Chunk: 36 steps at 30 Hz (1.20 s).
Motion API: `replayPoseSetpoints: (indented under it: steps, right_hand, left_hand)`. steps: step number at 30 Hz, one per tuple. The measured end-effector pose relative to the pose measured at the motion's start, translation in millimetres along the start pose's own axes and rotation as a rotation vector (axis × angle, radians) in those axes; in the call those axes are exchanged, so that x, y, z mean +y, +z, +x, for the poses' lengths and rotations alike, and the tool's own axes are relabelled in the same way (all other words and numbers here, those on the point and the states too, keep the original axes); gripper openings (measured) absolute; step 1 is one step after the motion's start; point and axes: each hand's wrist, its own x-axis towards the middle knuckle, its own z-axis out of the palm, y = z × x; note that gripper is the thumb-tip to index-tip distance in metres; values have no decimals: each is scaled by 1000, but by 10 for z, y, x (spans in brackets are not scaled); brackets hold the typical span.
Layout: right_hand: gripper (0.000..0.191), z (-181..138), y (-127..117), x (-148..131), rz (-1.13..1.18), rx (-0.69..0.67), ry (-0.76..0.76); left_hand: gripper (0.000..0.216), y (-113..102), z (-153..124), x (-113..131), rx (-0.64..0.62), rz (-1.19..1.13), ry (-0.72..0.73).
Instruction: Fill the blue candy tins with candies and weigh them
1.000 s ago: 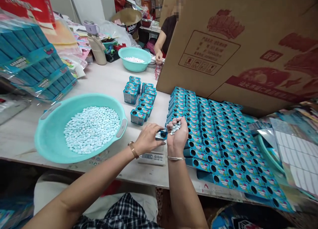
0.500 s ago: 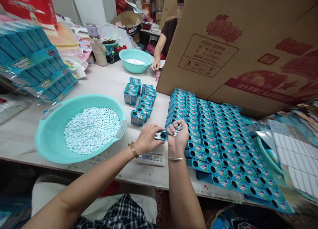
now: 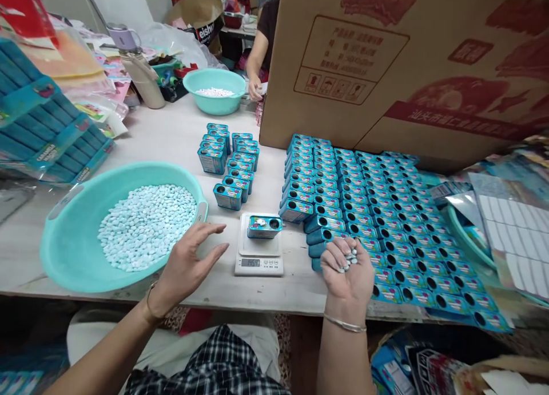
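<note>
My left hand point(image 3: 189, 263) hovers between the candy basin and the scale, thumb and fingers apart, holding nothing. My right hand point(image 3: 348, 268) is palm up with curled fingers cupping several pale blue candies point(image 3: 350, 259). On the small white digital scale point(image 3: 259, 266) stands a blue tin point(image 3: 264, 227) with a round dark hole in its top and some candies lying on its lid. The turquoise basin point(image 3: 55, 252) at the left holds a heap of pale blue candies point(image 3: 148, 226). Dense rows of blue tins point(image 3: 364, 206) stand beside and behind my right hand.
Another group of blue tins point(image 3: 229, 160) stands behind the scale. A large cardboard box point(image 3: 334, 115) rises at the back right. Across the table, a co-worker's hand point(image 3: 254, 88) is beside a second turquoise basin point(image 3: 217, 104). Wrapped blue packs point(image 3: 47, 120) stand at the left.
The blue tin has left my left hand and now stands on the scale. My left hand has opened and drawn back left. My right hand has moved right and down, still cupping candies.
</note>
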Motion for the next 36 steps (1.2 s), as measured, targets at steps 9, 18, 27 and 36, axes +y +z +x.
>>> replayPoseSetpoints:
  steps: [9,18,27,36]
  right_hand:
    - [17,-25,-152,121,44,47,83]
    - [17,-42,-101,280,72,18,148]
    - [17,-139,-151,195,124,25,141]
    - [18,-155,-142,206,152,44,152]
  left_hand:
    - [26,234,289,206,-6,186,203]
    - [16,566,698,391,-194,404,245]
    - [9,588,944,539,-212,322,256]
    - [18,609,870,480,-316,554,263]
